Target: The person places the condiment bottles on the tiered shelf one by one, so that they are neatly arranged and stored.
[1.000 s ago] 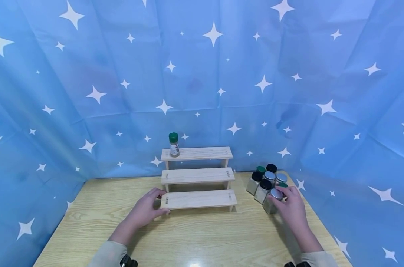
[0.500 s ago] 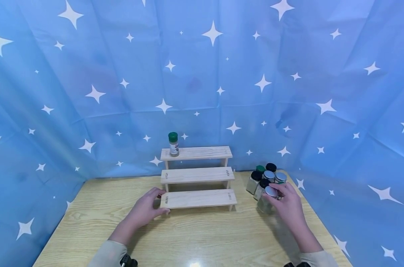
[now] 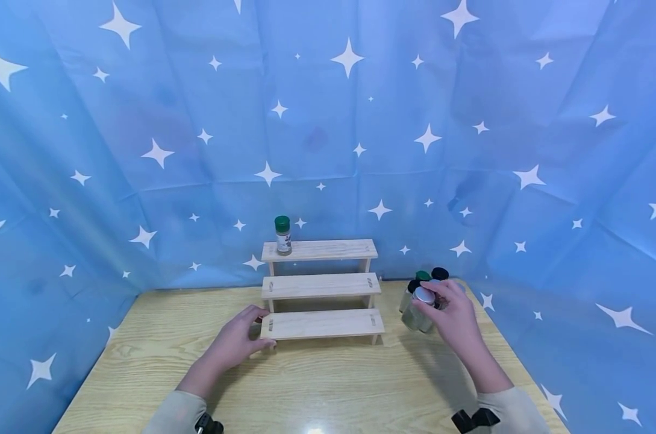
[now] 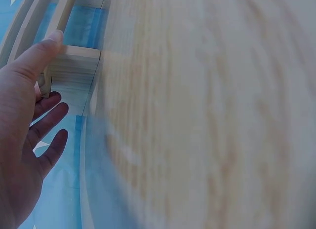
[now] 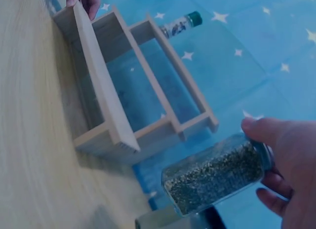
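Observation:
My right hand (image 3: 458, 319) pinches a square glass spice jar by its silver lid (image 3: 424, 295). In the right wrist view the jar (image 5: 212, 174) is tilted and full of dried green-grey flakes, held above the table. My left hand (image 3: 238, 341) holds the left end of the lowest step of a three-tier wooden rack (image 3: 322, 324). Its thumb (image 4: 43, 50) lies along the board's edge while the other fingers reach around the end. On the top step, at the left, stands a green-capped spice bottle (image 3: 283, 241).
Several more jars crowd together right of the rack, among them one with a black lid (image 3: 440, 273) and one with a green lid (image 3: 422, 275); my right hand hides part of them. The wooden table (image 3: 328, 386) meets a blue star-patterned curtain (image 3: 317, 138) behind.
My right hand has lifted the silver-lidded jar out of the cluster and carried it left and slightly back. The left hand has stayed on the rack.

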### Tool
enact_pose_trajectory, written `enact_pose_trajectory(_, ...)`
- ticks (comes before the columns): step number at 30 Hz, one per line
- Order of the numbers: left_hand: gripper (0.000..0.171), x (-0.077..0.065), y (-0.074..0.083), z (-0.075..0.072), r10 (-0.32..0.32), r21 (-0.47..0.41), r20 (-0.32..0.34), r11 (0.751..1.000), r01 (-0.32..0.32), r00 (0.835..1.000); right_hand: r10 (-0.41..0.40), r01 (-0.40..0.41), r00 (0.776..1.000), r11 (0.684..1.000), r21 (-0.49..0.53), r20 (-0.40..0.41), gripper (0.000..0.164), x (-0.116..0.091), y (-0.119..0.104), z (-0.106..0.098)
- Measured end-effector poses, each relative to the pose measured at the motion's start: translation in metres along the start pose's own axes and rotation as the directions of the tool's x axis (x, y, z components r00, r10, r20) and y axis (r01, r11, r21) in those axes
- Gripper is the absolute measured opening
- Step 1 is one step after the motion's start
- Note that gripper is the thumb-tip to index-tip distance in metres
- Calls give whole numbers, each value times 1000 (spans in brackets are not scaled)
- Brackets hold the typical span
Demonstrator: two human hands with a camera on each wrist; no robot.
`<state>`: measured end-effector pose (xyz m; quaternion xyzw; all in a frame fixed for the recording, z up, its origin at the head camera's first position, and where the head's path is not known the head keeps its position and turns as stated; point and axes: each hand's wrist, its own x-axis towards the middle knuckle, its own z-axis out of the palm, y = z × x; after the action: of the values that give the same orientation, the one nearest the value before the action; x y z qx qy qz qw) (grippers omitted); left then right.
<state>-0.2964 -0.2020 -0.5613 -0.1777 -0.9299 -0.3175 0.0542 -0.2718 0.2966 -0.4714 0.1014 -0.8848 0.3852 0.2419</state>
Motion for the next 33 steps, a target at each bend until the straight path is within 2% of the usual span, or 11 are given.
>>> enact_pose_trajectory(11,73,-1,1,0,-12,0,7,1000,12,1000,-38,35,999,998,58,38,42,31,-21,12)
enact_pose_trajectory(19,71,-1,4,-1,-11,3,6,1000,11,1000,-71,66,996,994,91,61,44,51,-44,19)
enact_pose_trajectory(33,70,1,-1,2,-32,1,2,999,32,999,-150,131,982,979,158,111,42,95,-82,45)
